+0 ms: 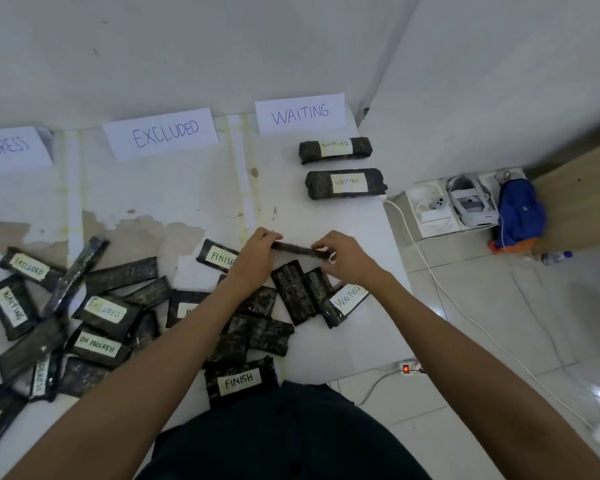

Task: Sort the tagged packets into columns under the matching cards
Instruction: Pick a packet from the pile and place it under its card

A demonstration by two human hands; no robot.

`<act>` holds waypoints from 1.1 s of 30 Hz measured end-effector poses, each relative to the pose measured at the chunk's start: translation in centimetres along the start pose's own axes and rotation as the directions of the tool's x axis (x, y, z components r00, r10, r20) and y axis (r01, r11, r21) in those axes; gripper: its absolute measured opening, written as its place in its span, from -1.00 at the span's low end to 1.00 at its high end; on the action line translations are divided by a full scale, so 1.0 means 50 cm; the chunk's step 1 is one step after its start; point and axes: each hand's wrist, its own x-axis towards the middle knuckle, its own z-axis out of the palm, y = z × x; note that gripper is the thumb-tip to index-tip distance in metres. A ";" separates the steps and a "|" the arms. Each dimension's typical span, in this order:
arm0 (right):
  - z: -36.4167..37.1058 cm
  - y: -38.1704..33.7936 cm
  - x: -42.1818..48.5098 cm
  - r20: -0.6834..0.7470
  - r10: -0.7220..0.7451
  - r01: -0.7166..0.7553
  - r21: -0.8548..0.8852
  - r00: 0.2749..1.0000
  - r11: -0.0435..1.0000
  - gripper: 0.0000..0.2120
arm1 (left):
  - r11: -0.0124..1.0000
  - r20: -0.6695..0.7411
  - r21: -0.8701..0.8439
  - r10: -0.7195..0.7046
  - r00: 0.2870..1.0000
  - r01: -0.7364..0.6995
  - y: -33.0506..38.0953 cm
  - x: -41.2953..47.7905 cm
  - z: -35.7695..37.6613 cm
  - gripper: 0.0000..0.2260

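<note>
Cards of white paper are lying along the far edge of the white bench (187,192), three in view: the WAITING card (300,113) on the right, the EXCLUDED card (161,133) in the middle, and a cut-off card (11,148) at the left edge, showing only "ROGRESS".

Two dark rectangular plastic packets with white WAITING tags are sitting in a column under the WAITING card. The upper packet (335,150) is lying just below the card and the lower packet (345,183) near it. Both are lying with their long axes running left to right.

One more dark packet, the held packet (293,248), is hanging above the bench between the two hands, nearer than that column. It is showing edge-on, its long axis running left to right and dipping slightly toward the right. Its tag cannot be read.

The left hand (253,251) is pinching its left end with curled fingers, back of the hand up. The right hand (343,258) is pinching its right end likewise. Both bare forearms are reaching forward from the bottom of the view and converging.

A loose heap (118,306) of dark packets is lying across the near part of the bench, overlapping at many angles. Readable tags there are showing FINISH twice, EXCLUDED twice, WAITING twice and ON PROGRESS once. The full number in the heap cannot be counted.
</note>
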 end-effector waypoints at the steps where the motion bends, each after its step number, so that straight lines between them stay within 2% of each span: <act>1: -0.010 -0.006 -0.001 -0.050 0.062 -0.055 0.119 0.997 0.991 -0.68 | 0.996 -0.041 -0.073 -0.048 0.998 0.045 0.003 -0.001 -0.012 -0.73; 2: -0.020 -0.011 0.000 -0.066 0.130 -0.110 0.256 0.989 0.960 -0.70 | 0.987 -0.059 -0.133 -0.094 0.994 0.085 0.007 -0.003 -0.026 -0.75; 4: -0.032 -0.023 -0.001 -0.008 0.215 -0.184 0.492 0.977 0.851 -0.71 | 0.963 -0.035 -0.221 -0.170 0.985 0.158 0.015 -0.008 -0.050 -0.76; 6: -0.038 -0.032 0.000 0.036 0.229 -0.207 0.575 0.973 0.791 -0.73 | 0.937 0.002 -0.274 -0.225 0.974 0.218 0.020 -0.010 -0.066 -0.76; 9: -0.031 -0.047 0.003 0.033 0.230 -0.209 0.558 0.973 0.803 -0.72 | 0.898 0.028 -0.351 -0.273 0.962 0.265 0.020 -0.009 -0.077 -0.77; 12: -0.022 -0.061 0.008 -0.047 0.178 -0.151 0.347 0.983 0.926 -0.70 | 0.851 0.031 -0.426 -0.324 0.946 0.306 0.017 -0.009 -0.083 -0.77; 14: -0.019 -0.073 0.012 -0.065 0.153 -0.131 0.268 0.986 0.954 -0.73 | 0.810 0.000 -0.485 -0.377 0.926 0.330 0.017 -0.009 -0.091 -0.77; 17: -0.010 -0.099 0.017 0.034 0.166 -0.167 0.376 0.985 0.911 -0.77 | 0.714 -0.021 -0.611 -0.445 0.895 0.341 0.029 -0.003 -0.107 -0.73; 19: 0.007 -0.116 0.021 0.094 0.183 -0.205 0.461 0.979 0.863 -0.76 | 0.696 -0.041 -0.641 -0.453 0.891 0.324 0.044 0.005 -0.114 -0.69; 22: 0.032 -0.133 0.036 0.025 0.312 -0.271 0.561 0.950 0.782 -0.73 | 0.747 -0.053 -0.574 -0.443 0.895 0.336 0.054 0.019 -0.115 -0.60; 25: 0.037 -0.153 0.056 0.035 0.383 -0.285 0.732 0.923 0.619 -0.82 | 0.910 0.050 -0.303 -0.283 0.958 0.284 0.051 0.025 -0.097 -0.62; 27: 0.031 -0.166 0.071 0.057 0.398 -0.282 0.796 0.916 0.535 -0.89 | 0.961 0.076 -0.162 -0.214 0.974 0.224 0.048 0.029 -0.085 -0.58; 30: 0.014 -0.179 0.099 0.071 0.413 -0.299 0.800 0.908 0.520 -0.89 | 0.980 -0.019 -0.026 -0.198 0.980 0.198 0.046 0.053 -0.086 -0.46; 33: -0.009 -0.184 0.134 0.098 0.399 -0.324 0.767 0.912 0.554 -0.81 | 0.981 -0.037 0.051 -0.185 0.982 0.187 0.044 0.097 -0.104 -0.40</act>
